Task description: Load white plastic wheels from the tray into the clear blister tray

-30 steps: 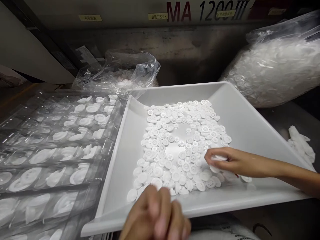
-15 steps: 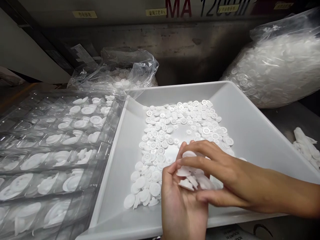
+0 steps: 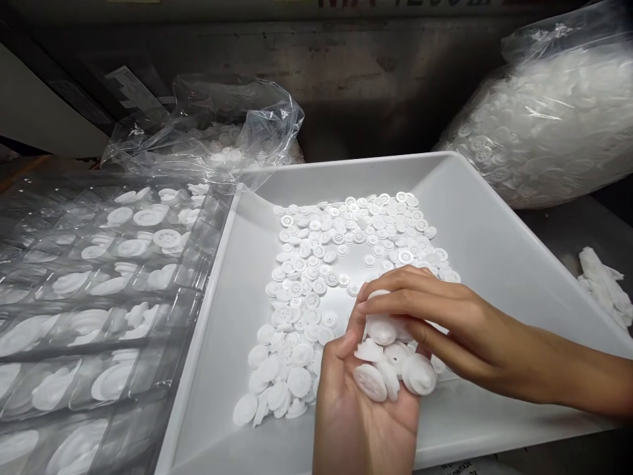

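Note:
My left hand (image 3: pixel 363 409) is palm up over the near edge of the white tray (image 3: pixel 494 237), cupped round several white plastic gears (image 3: pixel 390 369). My right hand (image 3: pixel 435 310) reaches in from the right, its fingers pinched on one gear (image 3: pixel 380 328) lying on that pile. Many more small white gears (image 3: pixel 346 264) are spread flat on the tray floor beyond and to the left of both hands.
A clear blister tray (image 3: pixel 99 290) with white gears in its pockets lies to the left. A crumpled clear bag (image 3: pixel 212 138) sits behind it. A large full bag of gears (image 3: pixel 548 125) stands at the back right. White cloth (image 3: pixel 606 284) lies at the right edge.
My left hand rose from the bottom edge and opened palm up. My right hand carried gears from the tray into it; now it pinches one on the pile.

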`<state>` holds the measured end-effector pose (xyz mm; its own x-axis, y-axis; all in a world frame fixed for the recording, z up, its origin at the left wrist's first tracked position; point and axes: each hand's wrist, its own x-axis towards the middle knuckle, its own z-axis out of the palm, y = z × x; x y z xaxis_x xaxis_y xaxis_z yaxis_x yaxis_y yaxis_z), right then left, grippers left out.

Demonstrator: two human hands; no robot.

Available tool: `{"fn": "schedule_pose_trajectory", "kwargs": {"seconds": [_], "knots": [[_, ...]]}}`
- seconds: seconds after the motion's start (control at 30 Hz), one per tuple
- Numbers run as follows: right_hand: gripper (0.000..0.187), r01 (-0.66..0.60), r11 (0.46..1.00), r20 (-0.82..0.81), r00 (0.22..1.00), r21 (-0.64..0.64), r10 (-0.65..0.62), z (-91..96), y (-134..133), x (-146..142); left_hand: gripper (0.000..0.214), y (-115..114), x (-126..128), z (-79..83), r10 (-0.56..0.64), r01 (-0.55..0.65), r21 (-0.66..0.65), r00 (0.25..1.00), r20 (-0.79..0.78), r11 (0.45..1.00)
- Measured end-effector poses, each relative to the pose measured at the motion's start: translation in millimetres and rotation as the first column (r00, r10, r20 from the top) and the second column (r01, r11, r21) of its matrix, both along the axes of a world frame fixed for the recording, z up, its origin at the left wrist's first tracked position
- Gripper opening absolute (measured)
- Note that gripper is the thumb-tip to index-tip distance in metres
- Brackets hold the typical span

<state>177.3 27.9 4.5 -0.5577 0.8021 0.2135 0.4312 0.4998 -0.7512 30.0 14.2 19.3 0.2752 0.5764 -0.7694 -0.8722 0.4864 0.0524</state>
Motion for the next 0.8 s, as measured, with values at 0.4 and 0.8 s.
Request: {"fn": "schedule_pose_trajectory", "kwargs": {"seconds": [0.4,0.8], "knots": [[0.039,0.086,0.984,0.146,0.983,0.153,-0.108,-7.3,-3.3,-0.7,0.027,-2.3,-4.5,0.8,-0.094,0.094,-0.017,0.996,0.007,0.995],[0.05,0.136,0.991,0.208,0.969,0.017,-0.136,15.4,-2.5,13.9,0.04,-5.2,-8.8,-4.1,-0.108,0.101,0.086,0.99,0.087,0.991]]}}
